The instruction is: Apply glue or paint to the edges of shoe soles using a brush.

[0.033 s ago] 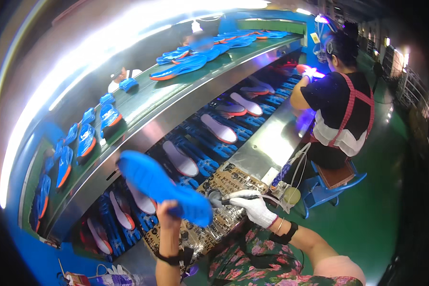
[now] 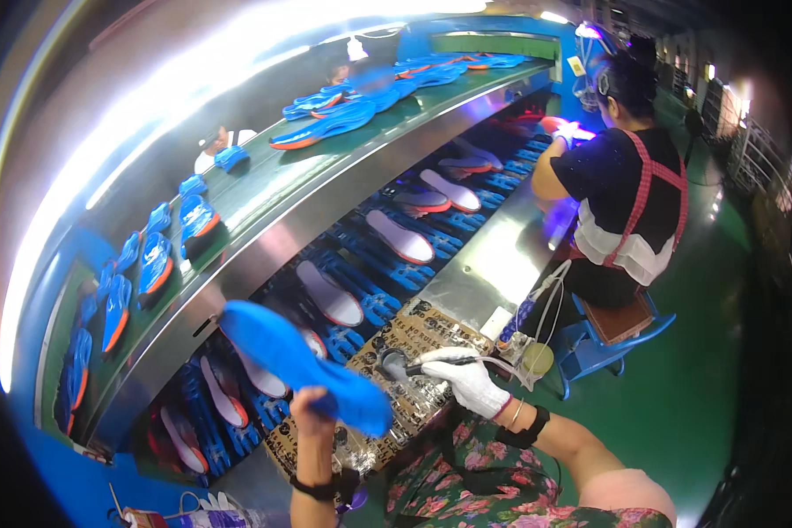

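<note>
My bare left hand (image 2: 313, 410) is closed round the middle of a blue shoe sole (image 2: 282, 348), held up in the air at a slant. Its far end is over the lower conveyor, its near end over the worktop. My right hand (image 2: 468, 380), in a white glove, grips the dark handle of a brush (image 2: 394, 363) with a round grey head. A thin pale tube leads off the handle. The brush head is just to the right of the sole, with a small gap between them. Beneath both lies a worktop (image 2: 414, 330) covered in printed brown sheeting with shiny smears.
Blue soles with orange edges (image 2: 156, 261) lie on the green upper belt (image 2: 264, 189). Below run pale-faced soles (image 2: 328, 293) and blue pieces. On the right a co-worker (image 2: 629, 176) sits on a blue stool (image 2: 603, 339), hands in purple light. A tube and yellowish container (image 2: 537, 356) hang nearby.
The blue sole's near end has dropped a little, away from the brush, and my left hand has lowered slightly with it. My right hand stays almost in place.
</note>
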Tool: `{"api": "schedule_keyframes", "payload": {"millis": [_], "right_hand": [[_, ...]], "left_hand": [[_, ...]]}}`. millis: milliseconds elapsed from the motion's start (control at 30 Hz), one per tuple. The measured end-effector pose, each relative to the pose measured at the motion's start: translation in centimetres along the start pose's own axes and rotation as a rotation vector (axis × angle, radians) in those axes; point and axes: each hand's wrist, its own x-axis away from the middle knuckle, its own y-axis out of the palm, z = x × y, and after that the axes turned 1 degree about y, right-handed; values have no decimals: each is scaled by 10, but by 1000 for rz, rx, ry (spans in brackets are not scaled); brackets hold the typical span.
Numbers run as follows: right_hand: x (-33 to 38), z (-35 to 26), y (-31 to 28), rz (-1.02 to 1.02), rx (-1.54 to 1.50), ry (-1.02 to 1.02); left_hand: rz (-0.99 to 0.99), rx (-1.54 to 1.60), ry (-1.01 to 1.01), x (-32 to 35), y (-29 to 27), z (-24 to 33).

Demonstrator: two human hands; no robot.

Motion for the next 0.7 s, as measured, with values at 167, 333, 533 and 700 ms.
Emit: {"api": "schedule_keyframes", "payload": {"millis": [167, 333, 533, 700], "right_hand": [[9, -43, 28, -96, -98, 37], [19, -53, 60, -272, 70, -23], [15, -50, 77, -323, 369, -322], [10, -45, 88, -294, 569, -453]], "left_hand": [[-40, 27, -357, 75, -44, -41], [-96, 243, -435, 114, -43, -95], [-102, 977, -383, 83, -10, -95], [-108, 926, -240, 80, 6, -81]]}}
